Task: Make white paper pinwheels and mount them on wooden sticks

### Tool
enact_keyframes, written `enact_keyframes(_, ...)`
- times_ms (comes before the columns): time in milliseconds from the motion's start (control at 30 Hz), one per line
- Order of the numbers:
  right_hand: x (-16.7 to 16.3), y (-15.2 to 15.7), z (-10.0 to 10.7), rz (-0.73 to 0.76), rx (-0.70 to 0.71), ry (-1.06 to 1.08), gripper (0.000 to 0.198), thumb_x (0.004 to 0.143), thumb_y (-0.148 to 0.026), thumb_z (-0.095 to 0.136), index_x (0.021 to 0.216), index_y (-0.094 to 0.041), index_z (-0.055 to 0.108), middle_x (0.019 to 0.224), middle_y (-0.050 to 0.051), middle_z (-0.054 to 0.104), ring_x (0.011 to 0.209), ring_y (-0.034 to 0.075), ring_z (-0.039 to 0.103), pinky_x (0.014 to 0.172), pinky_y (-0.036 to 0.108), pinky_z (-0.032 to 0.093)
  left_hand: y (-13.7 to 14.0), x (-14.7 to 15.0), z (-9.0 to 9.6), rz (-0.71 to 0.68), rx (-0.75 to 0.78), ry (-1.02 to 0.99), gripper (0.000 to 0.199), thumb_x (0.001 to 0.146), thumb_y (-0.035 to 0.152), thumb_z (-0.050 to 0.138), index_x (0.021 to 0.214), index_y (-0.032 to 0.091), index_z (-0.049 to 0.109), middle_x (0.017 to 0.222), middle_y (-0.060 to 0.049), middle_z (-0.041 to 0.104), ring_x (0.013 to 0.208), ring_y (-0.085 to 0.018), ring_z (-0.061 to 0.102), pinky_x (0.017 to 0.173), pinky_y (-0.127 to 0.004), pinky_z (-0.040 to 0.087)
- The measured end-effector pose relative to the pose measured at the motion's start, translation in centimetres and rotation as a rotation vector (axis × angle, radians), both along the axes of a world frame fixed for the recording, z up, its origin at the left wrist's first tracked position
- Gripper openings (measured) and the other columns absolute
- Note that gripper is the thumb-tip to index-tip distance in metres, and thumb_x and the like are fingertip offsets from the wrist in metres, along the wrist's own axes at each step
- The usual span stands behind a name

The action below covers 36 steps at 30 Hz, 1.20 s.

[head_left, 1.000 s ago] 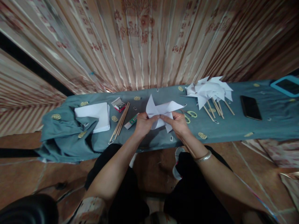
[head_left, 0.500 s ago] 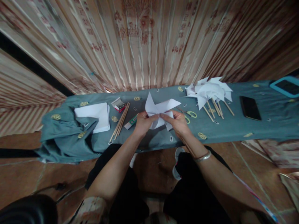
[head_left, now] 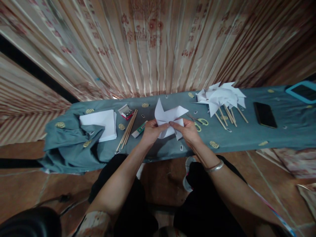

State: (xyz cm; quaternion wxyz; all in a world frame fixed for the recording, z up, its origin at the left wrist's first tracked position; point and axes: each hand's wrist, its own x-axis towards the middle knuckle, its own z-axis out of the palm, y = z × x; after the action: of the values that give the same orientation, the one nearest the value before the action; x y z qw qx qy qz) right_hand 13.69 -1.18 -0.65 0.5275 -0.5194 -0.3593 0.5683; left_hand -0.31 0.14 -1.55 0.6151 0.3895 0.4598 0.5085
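Observation:
A white paper pinwheel (head_left: pixel 170 114), its blades folded in, is held between my two hands above the cloth. My left hand (head_left: pixel 152 131) grips its left side, thumb pressed near the centre. From the right, my right hand (head_left: pixel 188 130) pinches it, with that thumb also at the middle. The fingers behind the paper are hidden. Just right of my right hand lie scissors (head_left: pixel 202 121) with yellow-green handles. To the left of my left hand are a green and white box (head_left: pixel 139 129) and several wooden sticks (head_left: pixel 127 130).
A paper stack (head_left: pixel 110 126), partly under bunched cloth, lies left near a small open red and white box (head_left: pixel 126 112) of metal bits. Several pinwheels on sticks (head_left: pixel 223 95) lie right, then a phone (head_left: pixel 265 115) and a blue-framed tablet (head_left: pixel 303 92). A curtain (head_left: pixel 153 59) hangs behind.
The upper right blade of the pinwheel now stands slightly further in. Both hands keep their hold in nearly the same place, and the view has shifted a little.

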Motion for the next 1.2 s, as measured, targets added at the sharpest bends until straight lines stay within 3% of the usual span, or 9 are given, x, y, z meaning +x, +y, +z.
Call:
enact_keyframes(267,-0.1,0.1,0.4,-0.007,-0.005,0.007,0.034,0.043,-0.039,0.089,0.06,-0.02,0.067,0.057,-0.003,0.067,0.05,0.012,0.055,0.051,0.026,0.043,-0.2,-0.1,0.1,-0.01,0.062,0.012,0.027,0.053,0.026,0.083,0.075,0.012,0.075,0.073,-0.003,0.075,0.064,-0.016,0.065,0.067,-0.03,0.052)
enact_keyframes(600,-0.7,-0.1,-0.1,-0.016,-0.016,-0.005,0.034,0.046,-0.041,0.087,0.063,-0.019,0.068,0.058,-0.002,0.068,0.052,0.013,0.057,0.054,0.027,0.045,-0.4,-0.2,-0.1,-0.01,0.014,-0.055,0.031,0.05,0.028,0.085,0.075,0.012,0.075,0.073,-0.003,0.075,0.063,-0.016,0.065,0.067,-0.03,0.052)
enact_keyframes(833,-0.3,-0.2,0.2,0.059,-0.004,0.011,0.036,0.043,-0.043,0.09,0.06,-0.02,0.068,0.058,-0.002,0.069,0.051,0.013,0.057,0.055,0.027,0.047,-0.6,-0.4,-0.2,-0.001,0.024,-0.052,0.028,0.05,0.028,0.084,0.071,0.014,0.074,0.071,-0.003,0.075,0.064,-0.017,0.066,0.069,-0.031,0.053)
enact_keyframes(1200,1.7,0.1,-0.6,0.004,0.077,-0.276,0.037,0.053,-0.05,0.083,0.069,-0.019,0.071,0.065,0.001,0.072,0.055,0.015,0.059,0.058,0.029,0.047,-1.2,-1.6,-0.9,-0.082,0.087,-0.023,0.037,0.056,0.037,0.084,0.084,0.015,0.075,0.084,-0.006,0.076,0.081,-0.02,0.069,0.082,-0.033,0.053)
